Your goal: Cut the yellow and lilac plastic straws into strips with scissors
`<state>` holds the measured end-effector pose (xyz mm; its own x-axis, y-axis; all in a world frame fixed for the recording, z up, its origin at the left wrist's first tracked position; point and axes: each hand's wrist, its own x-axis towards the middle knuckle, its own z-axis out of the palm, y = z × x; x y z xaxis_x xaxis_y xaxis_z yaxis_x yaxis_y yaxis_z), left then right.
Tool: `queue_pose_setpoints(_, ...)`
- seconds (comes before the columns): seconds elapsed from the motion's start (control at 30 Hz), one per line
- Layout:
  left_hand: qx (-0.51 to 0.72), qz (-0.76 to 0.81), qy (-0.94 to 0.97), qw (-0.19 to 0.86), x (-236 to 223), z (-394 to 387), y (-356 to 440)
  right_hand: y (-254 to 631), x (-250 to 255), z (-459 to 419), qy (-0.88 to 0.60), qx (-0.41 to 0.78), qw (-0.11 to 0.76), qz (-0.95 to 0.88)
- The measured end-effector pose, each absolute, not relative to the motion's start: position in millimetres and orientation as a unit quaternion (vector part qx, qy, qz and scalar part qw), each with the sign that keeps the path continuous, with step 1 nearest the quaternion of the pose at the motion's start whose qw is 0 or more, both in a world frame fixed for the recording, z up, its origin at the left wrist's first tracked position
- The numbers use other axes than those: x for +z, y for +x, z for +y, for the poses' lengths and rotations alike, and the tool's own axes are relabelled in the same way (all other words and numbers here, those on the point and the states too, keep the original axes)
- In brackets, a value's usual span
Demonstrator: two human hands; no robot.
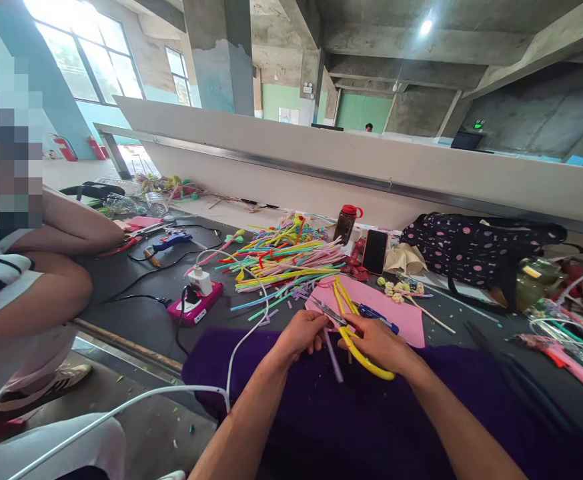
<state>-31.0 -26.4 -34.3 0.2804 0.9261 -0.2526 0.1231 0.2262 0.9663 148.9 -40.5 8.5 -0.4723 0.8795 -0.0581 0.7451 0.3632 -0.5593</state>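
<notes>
My left hand [302, 335] is closed, its thumb and fingers pinching a light purple pipe cleaner [333, 360] that hangs down over the dark purple cloth [291, 400]. My right hand [374, 341] grips a pair of scissors [366, 357] with yellow handles, their metal blades pointing left, close to my left fingertips. Beneath both hands lies a pink sheet [406, 319]. On it rest a blue utility knife [377, 318] and another yellow-handled tool [340, 293], partly hidden. Short purple cut pieces [299, 293] are scattered just beyond my left hand.
A heap of coloured pipe cleaners [291, 260] lies ahead. Behind it stand a red-lidded bottle [346, 223] and a phone [375, 251]. A pink power strip [195, 303] with a white cable sits left, near a seated person's knee. To the right is a patterned bag [481, 250].
</notes>
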Motion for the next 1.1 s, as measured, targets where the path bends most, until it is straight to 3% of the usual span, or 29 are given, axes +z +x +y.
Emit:
queue_pose_setpoints(0.33, 0.253, 0.534, 0.548, 0.592, -34, -28, -28, 146, 1, -33, -0.504, 0.269, 0.102, -0.814)
queue_pose_setpoints(0.6, 0.362, 0.531, 0.515, 0.567, -38, -22, -33, 164, 12, -34, -0.521, 0.259, 0.166, -0.797)
queue_pose_setpoints(0.83, 0.402, 0.489, 0.496, 0.594, -31, -25, -32, 154, 20, -48, -0.526, 0.248, 0.115, -0.806)
queue_pose_setpoints(1.1, 0.386, 0.478, 0.508, 0.604, -36, -24, -31, 148, 15, -48, -0.514, 0.254, 0.127, -0.81)
